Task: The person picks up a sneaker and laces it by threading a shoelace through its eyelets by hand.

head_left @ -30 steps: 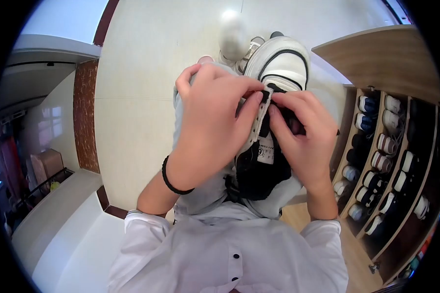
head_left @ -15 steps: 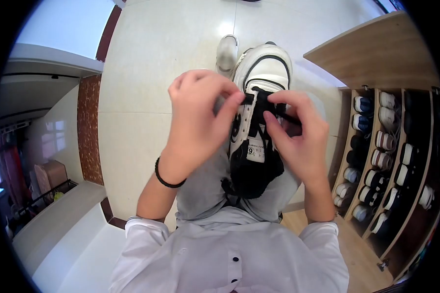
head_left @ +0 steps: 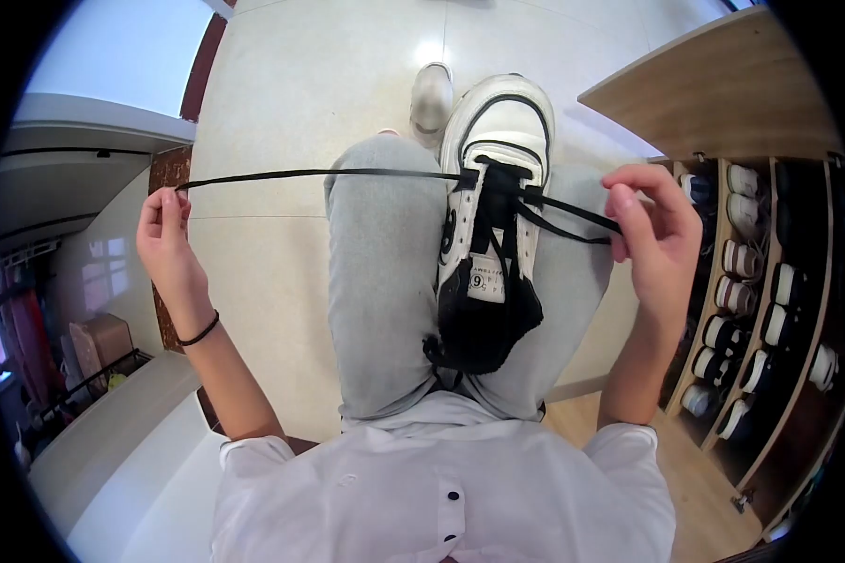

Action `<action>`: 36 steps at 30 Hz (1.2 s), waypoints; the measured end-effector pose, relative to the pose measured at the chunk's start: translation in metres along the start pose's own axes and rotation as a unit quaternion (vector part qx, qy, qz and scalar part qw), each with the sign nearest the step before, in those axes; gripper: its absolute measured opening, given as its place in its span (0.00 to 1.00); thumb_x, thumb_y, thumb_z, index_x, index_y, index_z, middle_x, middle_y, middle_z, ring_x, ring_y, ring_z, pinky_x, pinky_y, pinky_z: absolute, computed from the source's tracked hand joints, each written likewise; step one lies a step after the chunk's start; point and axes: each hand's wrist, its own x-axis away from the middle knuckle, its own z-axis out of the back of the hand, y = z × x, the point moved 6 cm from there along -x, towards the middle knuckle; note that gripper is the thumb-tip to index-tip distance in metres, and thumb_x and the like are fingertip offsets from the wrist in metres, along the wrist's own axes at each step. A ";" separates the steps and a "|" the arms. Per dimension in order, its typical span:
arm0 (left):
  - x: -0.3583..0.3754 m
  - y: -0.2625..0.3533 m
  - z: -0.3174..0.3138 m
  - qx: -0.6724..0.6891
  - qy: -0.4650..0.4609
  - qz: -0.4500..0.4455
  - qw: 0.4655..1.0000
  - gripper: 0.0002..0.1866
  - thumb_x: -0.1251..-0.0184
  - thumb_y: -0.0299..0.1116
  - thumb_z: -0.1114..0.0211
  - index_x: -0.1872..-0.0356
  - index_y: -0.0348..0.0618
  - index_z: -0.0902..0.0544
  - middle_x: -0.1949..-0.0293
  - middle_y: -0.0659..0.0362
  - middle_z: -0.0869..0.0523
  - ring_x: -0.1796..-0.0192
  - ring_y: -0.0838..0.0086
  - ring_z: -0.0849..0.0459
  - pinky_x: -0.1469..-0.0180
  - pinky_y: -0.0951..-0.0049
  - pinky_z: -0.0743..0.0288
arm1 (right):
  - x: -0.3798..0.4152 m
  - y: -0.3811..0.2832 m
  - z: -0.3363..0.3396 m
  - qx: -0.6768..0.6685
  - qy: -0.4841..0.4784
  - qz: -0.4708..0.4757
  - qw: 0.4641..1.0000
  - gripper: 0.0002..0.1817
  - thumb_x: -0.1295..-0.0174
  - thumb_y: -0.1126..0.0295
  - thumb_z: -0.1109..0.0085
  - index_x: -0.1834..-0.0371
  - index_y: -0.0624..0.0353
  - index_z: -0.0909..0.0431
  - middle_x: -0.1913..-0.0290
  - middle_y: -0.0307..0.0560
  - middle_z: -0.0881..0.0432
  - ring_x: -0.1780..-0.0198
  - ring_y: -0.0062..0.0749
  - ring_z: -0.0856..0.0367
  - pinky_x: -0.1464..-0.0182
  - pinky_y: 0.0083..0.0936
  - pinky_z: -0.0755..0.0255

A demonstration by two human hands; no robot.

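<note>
A white and black sneaker [head_left: 507, 127] rests on my lap, toe pointing away from me, its black tongue and label facing up. A black shoelace [head_left: 319, 173] runs taut from its upper eyelets out to the left. My left hand [head_left: 171, 230] pinches the far end of that lace, well away from the shoe. On the right, my right hand [head_left: 657, 230] closes on the other part of the lace, which stretches from the shoe's right side in two strands. The lower eyelets on both sides show no lace through them.
An open shoe cabinet [head_left: 770, 310] with several pairs of shoes stands at the right, its wooden door [head_left: 714, 89] swung out. Another light shoe [head_left: 432, 98] is on the tiled floor beyond my knees. A white ledge [head_left: 113, 413] lies at left.
My left hand has moved far left from the shoe, drawing the lace out straight. My right hand has moved right, pulling its lace strands away from the sneaker.
</note>
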 end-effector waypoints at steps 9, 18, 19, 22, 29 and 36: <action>-0.009 -0.109 0.105 0.086 0.116 0.146 0.979 0.07 0.21 0.38 0.37 0.58 0.46 0.18 0.62 0.66 0.16 0.56 0.81 0.19 0.48 0.71 0.24 | -0.021 -0.038 -0.067 -0.066 -0.193 0.225 0.953 0.17 0.49 0.88 0.46 0.56 0.64 0.17 0.58 0.44 0.18 0.59 0.26 0.22 0.53 0.23 0.27; 0.006 -0.237 0.225 0.250 0.308 0.306 0.865 0.08 0.19 0.36 0.44 0.60 0.48 0.20 0.65 0.65 0.18 0.57 0.75 0.21 0.43 0.57 0.28 | -0.014 -0.026 -0.047 0.099 -0.083 0.242 0.962 0.16 0.48 0.85 0.46 0.56 0.66 0.18 0.57 0.48 0.14 0.55 0.33 0.17 0.48 0.26 0.27; 0.013 -0.244 0.226 0.249 0.309 0.306 0.865 0.08 0.19 0.36 0.44 0.60 0.48 0.20 0.65 0.65 0.18 0.57 0.75 0.21 0.43 0.57 0.28 | -0.012 -0.023 -0.043 0.113 -0.079 0.242 0.960 0.16 0.47 0.85 0.47 0.56 0.66 0.18 0.57 0.49 0.14 0.56 0.33 0.17 0.48 0.26 0.27; 0.022 -0.274 0.220 0.286 0.264 0.351 0.851 0.09 0.19 0.39 0.45 0.54 0.47 0.19 0.63 0.63 0.18 0.57 0.74 0.21 0.42 0.58 0.28 | -0.002 -0.015 -0.037 0.095 -0.080 0.210 0.970 0.15 0.46 0.86 0.47 0.56 0.66 0.18 0.57 0.49 0.14 0.56 0.33 0.18 0.49 0.25 0.27; 0.047 -0.154 0.088 -0.251 0.058 0.138 0.956 0.15 0.21 0.35 0.40 0.42 0.39 0.18 0.47 0.60 0.15 0.49 0.76 0.20 0.45 0.69 0.26 | 0.019 -0.008 -0.034 0.096 -0.076 0.181 0.976 0.13 0.42 0.86 0.47 0.55 0.66 0.18 0.57 0.49 0.15 0.56 0.31 0.18 0.51 0.23 0.27; 0.188 0.060 -0.107 -0.164 -0.344 -0.320 0.867 0.10 0.49 0.24 0.26 0.65 0.42 0.17 0.70 0.58 0.16 0.67 0.62 0.21 0.57 0.66 0.29 | 0.034 -0.006 -0.033 0.072 -0.044 0.182 0.980 0.13 0.42 0.86 0.46 0.55 0.68 0.18 0.58 0.49 0.15 0.56 0.32 0.18 0.51 0.23 0.27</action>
